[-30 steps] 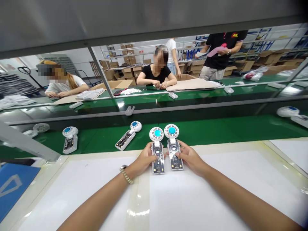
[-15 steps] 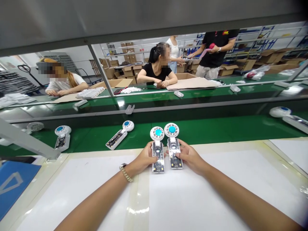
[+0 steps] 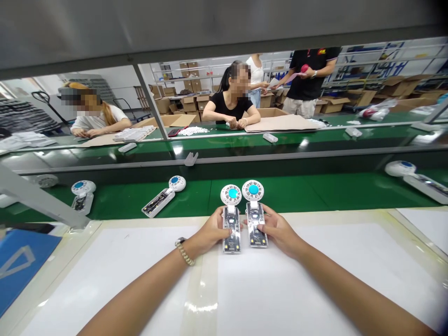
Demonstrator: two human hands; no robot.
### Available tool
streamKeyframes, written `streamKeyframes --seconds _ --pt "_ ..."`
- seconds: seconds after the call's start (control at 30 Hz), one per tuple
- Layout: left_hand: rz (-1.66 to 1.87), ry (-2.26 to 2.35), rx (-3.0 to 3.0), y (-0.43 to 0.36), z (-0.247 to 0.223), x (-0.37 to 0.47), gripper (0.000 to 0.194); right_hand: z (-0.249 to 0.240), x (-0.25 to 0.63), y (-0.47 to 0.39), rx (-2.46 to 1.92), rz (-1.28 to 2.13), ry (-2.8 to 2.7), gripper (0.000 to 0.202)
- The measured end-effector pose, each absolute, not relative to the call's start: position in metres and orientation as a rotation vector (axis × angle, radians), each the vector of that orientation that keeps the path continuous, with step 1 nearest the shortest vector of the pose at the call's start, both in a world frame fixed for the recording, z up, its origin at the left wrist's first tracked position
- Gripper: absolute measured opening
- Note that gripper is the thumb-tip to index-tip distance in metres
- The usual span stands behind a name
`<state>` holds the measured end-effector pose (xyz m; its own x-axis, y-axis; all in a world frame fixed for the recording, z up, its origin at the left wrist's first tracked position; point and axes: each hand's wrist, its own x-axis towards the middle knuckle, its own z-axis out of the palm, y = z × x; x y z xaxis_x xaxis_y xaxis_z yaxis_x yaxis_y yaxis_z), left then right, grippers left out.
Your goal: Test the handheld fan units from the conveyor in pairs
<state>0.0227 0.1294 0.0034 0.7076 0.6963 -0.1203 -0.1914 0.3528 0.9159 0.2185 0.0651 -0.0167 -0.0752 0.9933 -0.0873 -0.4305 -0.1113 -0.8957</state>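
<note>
In my left hand (image 3: 212,231) is a small handheld fan (image 3: 231,233), its round white head with a blue centre pointing away from me. My right hand (image 3: 280,232) grips a second, similar fan (image 3: 257,228) just beside it. Both thumbs press on the fronts of the handles, where dark circuit boards show through clear casings. The two fans stand side by side, close together over the near edge of the green belt. Most of my fingers are hidden behind the handles.
On the green conveyor belt (image 3: 315,186) lie more fans, including one at left (image 3: 159,203) and one at right (image 3: 425,186). A metal post (image 3: 42,198) and a blue folder (image 3: 26,266) stand left. Co-workers sit across a second line, near white parts (image 3: 194,131).
The fans lying on the belt have shifted to the left. My hands hold the two fans in nearly the same place, and the view has turned slightly.
</note>
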Motion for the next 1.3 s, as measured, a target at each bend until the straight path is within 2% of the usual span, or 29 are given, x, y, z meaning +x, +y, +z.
streamKeyframes --seconds 0.57,0.83,0.93,1.07,1.2,1.3 --pt "0.597 0.559 1.052 0.133 -0.001 0.022 0.062 -0.015 0.217 0.066 -0.885 1.509 -0.873 0.071" --pt "0.599 0.567 1.039 0.129 0.003 0.023 0.065 -0.01 0.218 0.066 -0.822 1.547 -0.908 0.065" --pt "0.629 0.55 0.965 0.131 0.005 0.024 0.057 -0.006 0.218 0.065 -0.802 1.595 -0.876 0.062" --pt "0.694 0.609 0.784 0.135 0.011 0.024 0.028 -0.002 0.219 0.065 -0.794 1.642 -0.664 0.033" --pt "0.71 0.732 0.667 0.138 0.017 0.025 0.047 0.0 0.23 0.077 -0.705 1.661 -0.417 0.056" --pt "0.741 0.798 0.656 0.142 0.017 0.024 0.051 -0.004 0.246 0.095 -0.659 1.61 -0.389 0.059"
